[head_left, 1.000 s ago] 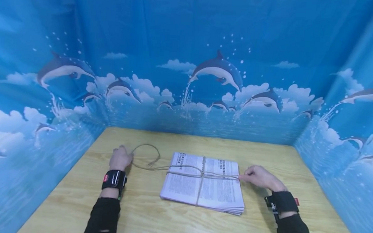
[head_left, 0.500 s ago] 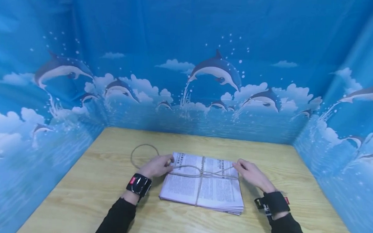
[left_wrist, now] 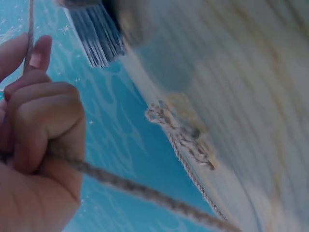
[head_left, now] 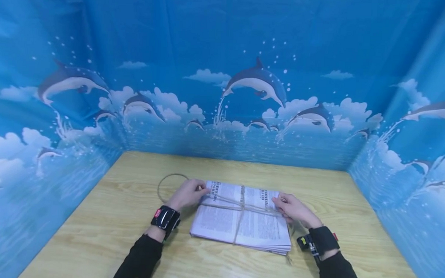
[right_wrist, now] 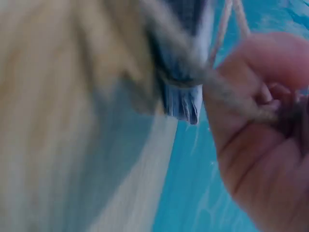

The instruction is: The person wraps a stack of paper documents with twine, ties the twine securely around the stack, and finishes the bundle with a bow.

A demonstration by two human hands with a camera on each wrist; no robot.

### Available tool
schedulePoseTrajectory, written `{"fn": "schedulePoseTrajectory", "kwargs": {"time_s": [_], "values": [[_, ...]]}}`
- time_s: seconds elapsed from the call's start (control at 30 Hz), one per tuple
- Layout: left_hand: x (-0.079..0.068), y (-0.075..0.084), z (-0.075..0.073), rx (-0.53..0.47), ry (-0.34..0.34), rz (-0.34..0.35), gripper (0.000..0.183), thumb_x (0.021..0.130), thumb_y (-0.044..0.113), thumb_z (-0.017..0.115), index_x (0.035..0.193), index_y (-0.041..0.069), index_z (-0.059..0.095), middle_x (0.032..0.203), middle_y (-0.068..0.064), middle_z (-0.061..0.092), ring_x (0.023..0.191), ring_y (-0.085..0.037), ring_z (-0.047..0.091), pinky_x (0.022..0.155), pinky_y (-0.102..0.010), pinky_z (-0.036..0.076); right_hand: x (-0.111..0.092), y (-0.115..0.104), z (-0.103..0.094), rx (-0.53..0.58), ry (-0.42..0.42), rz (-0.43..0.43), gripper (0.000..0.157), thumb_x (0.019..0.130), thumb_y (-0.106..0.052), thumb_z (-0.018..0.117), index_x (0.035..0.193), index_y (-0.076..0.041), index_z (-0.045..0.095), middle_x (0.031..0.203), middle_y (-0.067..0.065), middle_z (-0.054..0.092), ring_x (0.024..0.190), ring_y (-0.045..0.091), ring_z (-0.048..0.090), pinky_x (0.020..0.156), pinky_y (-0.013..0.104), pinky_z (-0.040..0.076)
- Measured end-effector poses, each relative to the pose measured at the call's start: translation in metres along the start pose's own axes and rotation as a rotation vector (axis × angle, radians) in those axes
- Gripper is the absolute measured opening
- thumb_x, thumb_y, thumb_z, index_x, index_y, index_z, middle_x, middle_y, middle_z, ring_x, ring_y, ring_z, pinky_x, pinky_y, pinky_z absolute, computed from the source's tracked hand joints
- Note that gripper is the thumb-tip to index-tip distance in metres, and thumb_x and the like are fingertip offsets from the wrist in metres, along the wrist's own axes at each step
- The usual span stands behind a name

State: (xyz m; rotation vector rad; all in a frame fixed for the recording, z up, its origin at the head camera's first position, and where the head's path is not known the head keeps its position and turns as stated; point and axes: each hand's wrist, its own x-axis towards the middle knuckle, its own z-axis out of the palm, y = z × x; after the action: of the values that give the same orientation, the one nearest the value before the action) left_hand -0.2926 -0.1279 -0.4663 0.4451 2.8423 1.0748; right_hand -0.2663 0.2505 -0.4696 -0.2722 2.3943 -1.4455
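A stack of folded newspapers lies on the table, with twine crossed over it both ways. By the stack's left edge my left hand grips a strand; in the left wrist view the twine runs through its curled fingers. At the right edge my right hand pinches another strand, and the right wrist view has this twine entering between thumb and fingers. Strands stretch between both hands over the crossing. Folded page edges of the stack show beside the right hand.
A loose loop of twine lies on the wooden table behind the left hand. A frayed twine end sits by the stack's front right corner. Blue dolphin-print curtains border the table at the back and sides.
My left hand has moved right, from the table's left part to the stack's edge, and holds the twine there. The right hand has shifted slightly left. A frayed end now shows near the front right corner.
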Motion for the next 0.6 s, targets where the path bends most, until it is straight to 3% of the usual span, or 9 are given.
{"fn": "schedulePoseTrajectory", "kwargs": {"time_s": [0.13, 0.2, 0.3, 0.4, 0.47, 0.6], "values": [[0.002, -0.002, 0.002, 0.045, -0.019, 0.021, 0.015, 0.093, 0.032, 0.066, 0.086, 0.019, 0.070, 0.071, 0.001, 0.062, 0.058, -0.013, 0.052, 0.052, -0.029, 0.045, -0.007, -0.008, 0.007, -0.264, 0.060, 0.037, 0.024, 0.097, -0.029, 0.061, 0.093, -0.008, 0.049, 0.073, 0.000, 0.046, 0.056, 0.013, 0.038, 0.050, 0.024, 0.032], [0.004, -0.003, 0.004, 0.073, -0.031, 0.051, 0.015, 0.093, 0.030, 0.067, 0.085, 0.018, 0.070, 0.073, 0.003, 0.064, 0.060, -0.012, 0.053, 0.054, -0.028, 0.046, -0.012, -0.014, 0.010, -0.361, 0.076, 0.070, 0.031, 0.091, -0.028, 0.069, 0.101, -0.005, 0.052, 0.081, 0.004, 0.053, 0.064, 0.016, 0.047, 0.055, 0.027, 0.038], [0.006, -0.003, 0.006, 0.110, -0.042, 0.092, 0.011, 0.092, 0.028, 0.068, 0.089, 0.017, 0.067, 0.070, 0.005, 0.060, 0.058, -0.010, 0.052, 0.052, -0.026, 0.044, -0.019, -0.022, 0.012, -0.470, 0.072, 0.144, 0.063, 0.084, -0.030, 0.077, 0.124, 0.006, 0.046, 0.102, 0.023, 0.062, 0.086, 0.031, 0.061, 0.072, 0.039, 0.051], [0.007, -0.002, 0.008, 0.106, -0.045, 0.113, 0.016, 0.091, 0.025, 0.070, 0.101, 0.015, 0.063, 0.065, 0.004, 0.055, 0.053, -0.010, 0.048, 0.047, -0.025, 0.040, -0.022, -0.025, 0.011, -0.543, 0.075, 0.193, 0.091, 0.081, -0.031, 0.080, 0.138, 0.018, 0.030, 0.120, 0.037, 0.055, 0.108, 0.042, 0.059, 0.090, 0.049, 0.050], [0.006, -0.002, 0.009, 0.089, -0.048, 0.105, 0.028, 0.091, 0.023, 0.070, 0.114, 0.014, 0.059, 0.063, 0.002, 0.052, 0.051, -0.010, 0.047, 0.044, -0.026, 0.038, -0.020, -0.025, 0.010, -0.559, 0.071, 0.215, 0.089, 0.080, -0.031, 0.081, 0.136, 0.019, 0.033, 0.116, 0.036, 0.057, 0.104, 0.041, 0.060, 0.088, 0.047, 0.051], [0.005, -0.002, 0.007, 0.050, -0.071, 0.048, 0.059, 0.089, 0.023, 0.072, 0.141, 0.012, 0.045, 0.066, 0.000, 0.054, 0.054, -0.013, 0.049, 0.048, -0.029, 0.042, -0.011, -0.019, 0.007, -0.580, 0.055, 0.229, 0.058, 0.078, -0.028, 0.083, 0.110, 0.010, 0.053, 0.085, 0.014, 0.056, 0.074, 0.025, 0.054, 0.064, 0.034, 0.045]]}}
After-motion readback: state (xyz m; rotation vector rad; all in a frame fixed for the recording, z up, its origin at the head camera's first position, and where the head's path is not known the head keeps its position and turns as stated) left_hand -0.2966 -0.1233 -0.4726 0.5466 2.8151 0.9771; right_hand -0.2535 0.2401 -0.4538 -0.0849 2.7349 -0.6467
